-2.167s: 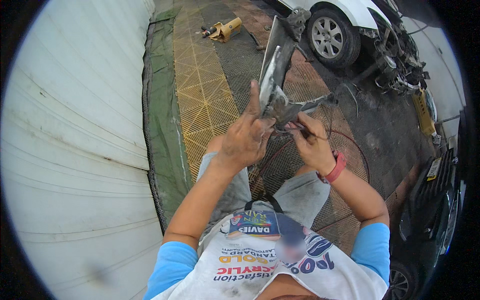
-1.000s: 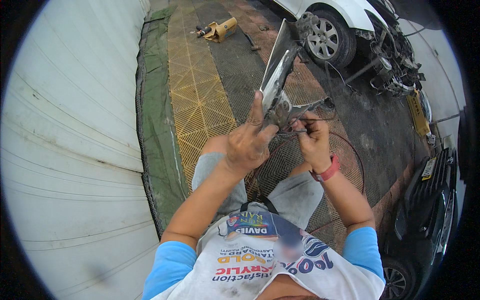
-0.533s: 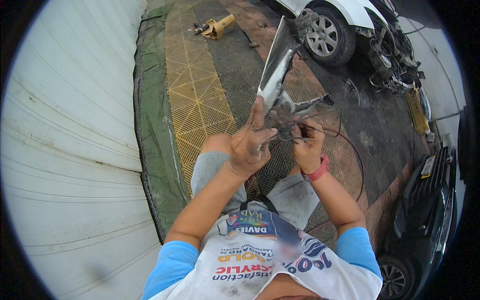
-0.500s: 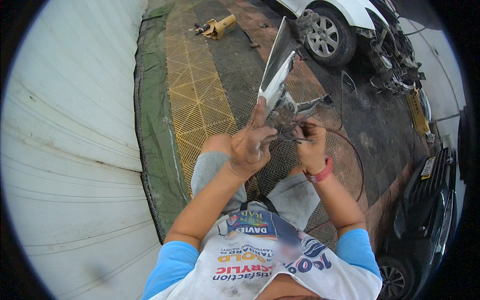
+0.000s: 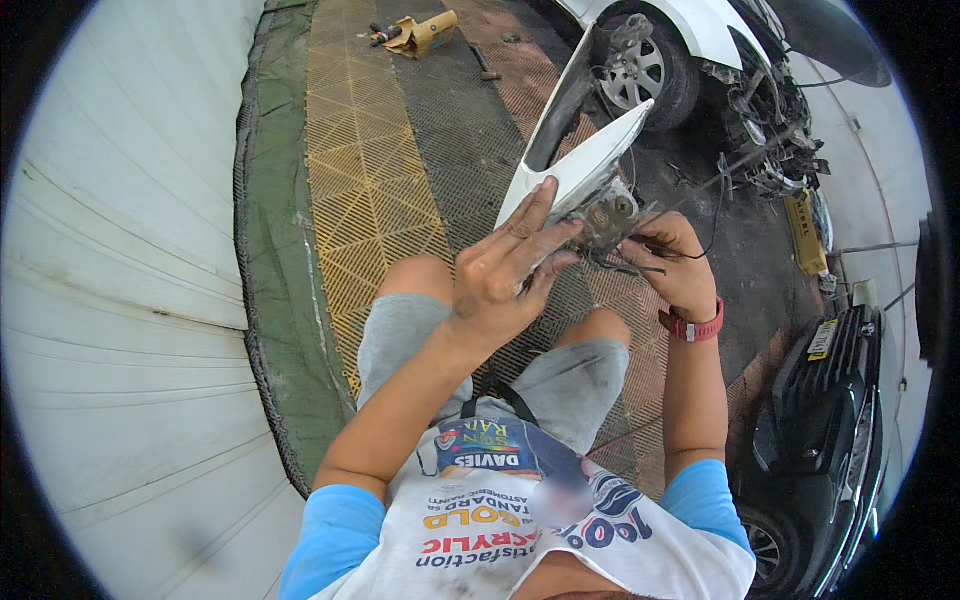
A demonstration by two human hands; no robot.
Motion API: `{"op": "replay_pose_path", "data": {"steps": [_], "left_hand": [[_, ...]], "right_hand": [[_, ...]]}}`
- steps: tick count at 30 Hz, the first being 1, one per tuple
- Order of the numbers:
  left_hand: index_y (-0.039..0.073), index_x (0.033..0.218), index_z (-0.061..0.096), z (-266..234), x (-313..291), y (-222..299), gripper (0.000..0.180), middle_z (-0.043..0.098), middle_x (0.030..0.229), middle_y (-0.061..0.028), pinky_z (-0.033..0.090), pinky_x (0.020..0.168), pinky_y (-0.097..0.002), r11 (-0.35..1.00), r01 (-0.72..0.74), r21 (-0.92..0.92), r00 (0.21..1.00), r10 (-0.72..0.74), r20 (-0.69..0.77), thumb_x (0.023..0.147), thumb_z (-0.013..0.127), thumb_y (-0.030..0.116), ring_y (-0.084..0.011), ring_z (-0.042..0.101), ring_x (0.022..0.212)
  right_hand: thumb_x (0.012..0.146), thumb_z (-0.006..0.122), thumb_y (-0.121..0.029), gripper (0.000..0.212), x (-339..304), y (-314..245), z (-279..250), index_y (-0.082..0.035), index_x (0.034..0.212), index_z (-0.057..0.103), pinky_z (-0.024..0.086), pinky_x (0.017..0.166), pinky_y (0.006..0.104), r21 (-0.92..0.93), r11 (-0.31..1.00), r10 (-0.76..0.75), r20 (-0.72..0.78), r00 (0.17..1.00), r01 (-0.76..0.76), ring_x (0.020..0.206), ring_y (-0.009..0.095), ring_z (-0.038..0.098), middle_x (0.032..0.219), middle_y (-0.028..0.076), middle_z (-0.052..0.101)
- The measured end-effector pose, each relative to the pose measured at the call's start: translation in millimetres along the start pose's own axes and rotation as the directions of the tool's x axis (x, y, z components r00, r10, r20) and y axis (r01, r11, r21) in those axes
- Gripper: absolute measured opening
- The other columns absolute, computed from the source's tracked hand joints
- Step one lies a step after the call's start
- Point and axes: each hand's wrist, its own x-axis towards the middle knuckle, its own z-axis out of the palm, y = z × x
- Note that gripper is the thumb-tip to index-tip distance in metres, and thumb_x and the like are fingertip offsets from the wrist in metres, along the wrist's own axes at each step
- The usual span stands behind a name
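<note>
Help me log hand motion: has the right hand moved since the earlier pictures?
Yes, to the right. The right hand was left of the centre of the silver-spoked wheel; now it is right of that centre in the view.

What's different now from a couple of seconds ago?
The white panel has been turned, showing more of its smooth white face. The right hand has moved rightward, away from the left hand, and is among the dark wires. The left hand still grips the panel. The cardboard package still lies on the floor mats.
</note>
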Motion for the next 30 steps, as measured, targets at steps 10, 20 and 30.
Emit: {"op": "replay_pose_path", "data": {"steps": [10,20,30], "left_hand": [[0.006,0.116,0.072,2,-1,-6,0.042,0.059,0.142,-0.0258,0.060,0.092,-0.0404,0.999,-0.041,0.011,0.999,0.042,-0.028,0.076,0.080,-0.001,-0.0387,0.068,0.118],[0.006,0.105,0.075,-1,-4,-5,0.031,0.061,0.140,-0.0252,0.063,0.082,-0.0375,0.999,-0.051,-0.010,0.998,0.050,-0.036,0.075,0.080,-0.001,-0.0360,0.073,0.108],[0.006,0.105,0.074,-14,-4,3,0.028,0.055,0.146,-0.0254,0.061,0.093,-0.0412,0.997,0.039,-0.068,0.998,-0.035,0.047,0.078,0.077,-0.001,-0.0379,0.066,0.123]], "right_hand": [[0.096,0.066,-0.006,0.013,-10,14,33,0.004,0.105,0.066,0.050,0.078,0.0327,-0.074,0.997,0.013,-0.180,0.984,-0.027,0.087,0.017,0.063,0.094,0.010,0.068],[0.094,0.067,-0.007,0.015,-1,-3,24,0.003,0.105,0.070,0.051,0.078,0.0347,-0.063,0.992,-0.111,0.023,0.994,0.112,0.084,0.024,0.067,0.094,0.012,0.072],[0.089,0.071,-0.004,0.014,26,-43,16,-0.001,0.103,0.070,0.051,0.080,0.0417,-0.228,0.931,-0.230,0.240,0.943,0.285,0.087,0.032,0.068,0.098,0.016,0.073]]}}
